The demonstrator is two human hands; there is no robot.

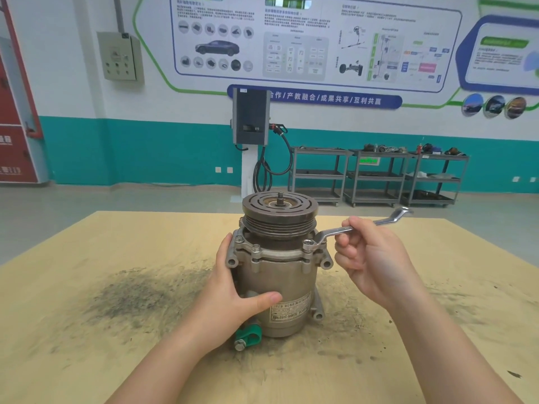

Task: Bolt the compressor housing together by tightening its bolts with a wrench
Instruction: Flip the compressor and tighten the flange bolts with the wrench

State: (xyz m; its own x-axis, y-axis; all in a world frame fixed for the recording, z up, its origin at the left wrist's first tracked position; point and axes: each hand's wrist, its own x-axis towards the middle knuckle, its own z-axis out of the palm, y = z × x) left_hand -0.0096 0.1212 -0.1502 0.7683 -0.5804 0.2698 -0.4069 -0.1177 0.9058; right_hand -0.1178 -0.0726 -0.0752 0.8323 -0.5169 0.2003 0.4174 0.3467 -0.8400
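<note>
The compressor (pixel 280 275) stands upright on the wooden tabletop (pixel 87 287), pulley end up, between the two hands. Its grooved pulley (pixel 279 215) carries a short threaded shaft stub (pixel 280 196) at the centre.

Left hand (pixel 233 293): wrapped against the left flank of the housing, palm on the casing, thumb laid across the front of the body just above the printed label (pixel 291 309), fingers reaching round the far side toward the flange. It grips the housing.

Right hand (pixel 376 258): held to the right of the compressor, apart from the casing, fingers curled round the shank of an offset ring wrench (pixel 344 230). The ring end at the left of this hand sits over a flange bolt (pixel 309 244) on the right front of the housing; the free end (pixel 401 212) projects up and away beyond the knuckles.

Two further flange bolts are visible: one (pixel 256 248) at the front, between the hands, and one (pixel 238 238) just above the left fingertips. Whether they are fully seated cannot be told.

Below the left wrist, a green plastic cap (pixel 248 335) and a hex-head fitting (pixel 240 344) sit at the base of the housing.

The tabletop shows dark smudged staining outboard of the left hand. Beyond the table, well behind both hands, stand grey tool carts (pixel 379 176) and a wall-mounted charging unit (pixel 251 116).
</note>
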